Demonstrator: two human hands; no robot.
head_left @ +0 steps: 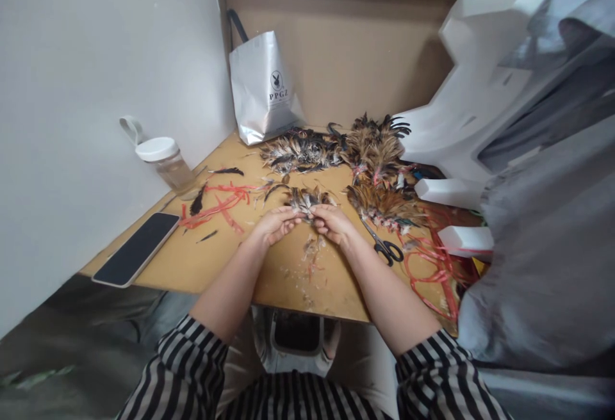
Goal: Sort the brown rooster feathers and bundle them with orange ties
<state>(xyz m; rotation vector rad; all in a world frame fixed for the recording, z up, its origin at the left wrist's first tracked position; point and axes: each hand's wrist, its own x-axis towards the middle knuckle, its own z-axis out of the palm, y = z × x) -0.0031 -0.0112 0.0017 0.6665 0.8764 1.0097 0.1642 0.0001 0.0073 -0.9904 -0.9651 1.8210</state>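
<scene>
here, two hands [279, 223] pinching one feather bunch [308, 198]

Workshop-type setting by appearance, small handcraft station, brown tabletop [225, 263] strewn with loose feathers [197, 200], heaped feather bundles [375, 148], red strips [225, 205], black-handled scissors [385, 251], upright brown back panel [355, 48].

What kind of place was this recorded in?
Probably a small craft workspace for feather work, perhaps a home or small workshop. The signs are the brown feather bundles heaped on the tabletop, the tangled red plastic strips, and the black-handled scissors lying close by.
</scene>
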